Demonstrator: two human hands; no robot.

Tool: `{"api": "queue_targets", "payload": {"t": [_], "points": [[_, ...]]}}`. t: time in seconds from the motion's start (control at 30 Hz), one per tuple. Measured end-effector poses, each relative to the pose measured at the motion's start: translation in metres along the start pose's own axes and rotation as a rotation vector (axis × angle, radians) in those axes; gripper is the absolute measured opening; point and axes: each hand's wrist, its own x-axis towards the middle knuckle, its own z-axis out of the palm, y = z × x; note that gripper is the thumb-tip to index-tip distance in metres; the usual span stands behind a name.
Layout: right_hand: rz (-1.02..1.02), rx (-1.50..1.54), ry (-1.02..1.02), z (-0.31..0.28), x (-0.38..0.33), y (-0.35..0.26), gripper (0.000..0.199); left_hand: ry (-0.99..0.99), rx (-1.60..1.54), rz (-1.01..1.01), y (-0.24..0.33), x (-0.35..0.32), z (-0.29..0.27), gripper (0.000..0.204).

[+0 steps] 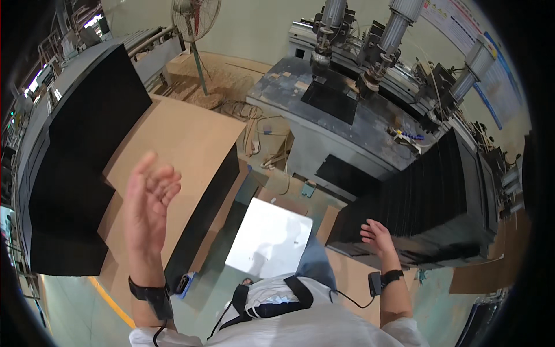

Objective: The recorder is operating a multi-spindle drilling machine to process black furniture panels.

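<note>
Black panel stack (430, 196), large, upright sheets, touching the right hand (377, 233) fingertips, fingers spread flat on its near edge; brown board pallet (179, 144), beyond the raised left hand (147, 199), fingers loosely open, holding nothing; white rectangular sheet (269, 240), between both hands; blue-and-white wall posters (491, 69), far beyond right fingers

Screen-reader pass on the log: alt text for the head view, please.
Looking down in a workshop, the right hand rests on a stack of black panels while the left hand is raised, open and empty, over a brown board. A grey drilling machine stands ahead, a white sheet lies on the floor below.
</note>
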Motion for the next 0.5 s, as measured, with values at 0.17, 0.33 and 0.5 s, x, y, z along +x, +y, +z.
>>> {"api": "queue_targets", "payload": {"t": [0.17,0.33,0.5], "points": [[-0.656,-0.603,0.215,0.035,0.236,-0.037,0.046,0.457,-0.425,-0.564,-0.166,0.063,-0.055,0.024],[-0.943,-0.797,0.669,0.089,0.341,-0.135,0.054,0.331,0.116,-0.596,-0.24,0.127,0.042,0.02],[-0.716,-0.791,0.657,0.07,0.417,-0.126,0.058,0.225,0.473,-0.583,-0.21,0.142,0.109,0.03]]}}
